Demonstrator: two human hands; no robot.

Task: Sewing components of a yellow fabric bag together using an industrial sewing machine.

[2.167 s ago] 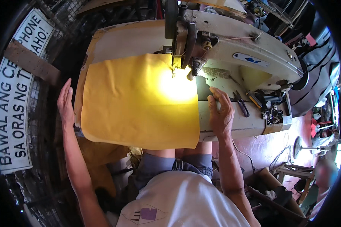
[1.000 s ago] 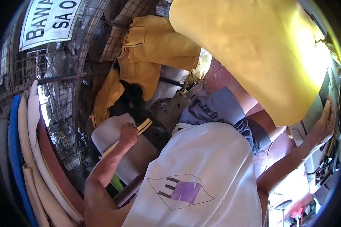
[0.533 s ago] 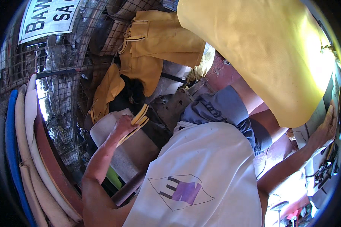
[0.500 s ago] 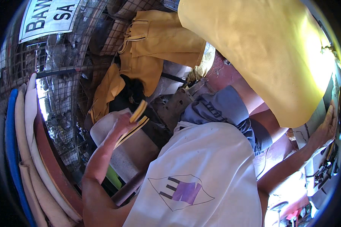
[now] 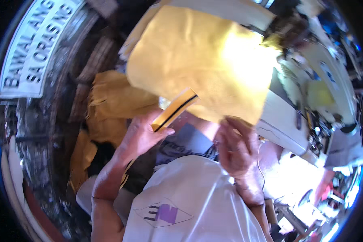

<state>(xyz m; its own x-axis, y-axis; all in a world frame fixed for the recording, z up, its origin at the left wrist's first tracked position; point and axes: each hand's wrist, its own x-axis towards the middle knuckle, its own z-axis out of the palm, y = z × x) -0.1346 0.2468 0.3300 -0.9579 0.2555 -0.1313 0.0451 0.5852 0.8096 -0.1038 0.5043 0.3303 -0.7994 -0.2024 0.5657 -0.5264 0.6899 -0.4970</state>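
My left hand (image 5: pixel 141 133) grips a folded yellow strip (image 5: pixel 175 109) with a dark stripe along it, raised just in front of the large yellow sheet (image 5: pixel 189 52). Part of the strip dangles below that hand. My right hand (image 5: pixel 236 145) is blurred at the sheet's lower edge, its fingers loosely bent and apart, with nothing visible held in it. The sheet lies on the sewing table (image 5: pixel 280 125), brightly lit near the sewing machine (image 5: pixel 326 72) at the right, whose needle area is smeared and hard to make out.
Yellow fabric pieces (image 5: pixel 113 101) lie below the sheet's left side. A wire-mesh wall (image 5: pixel 48 161) with a white sign (image 5: pixel 34 46) runs along the left, beside upright rolls of material (image 5: pixel 14 173). Tools and small parts (image 5: pixel 312 135) lie on the table's right end.
The view has swung back toward the table. My left hand has lifted the strip from low at the left to the sheet's front. My right hand has come inward from the far right.
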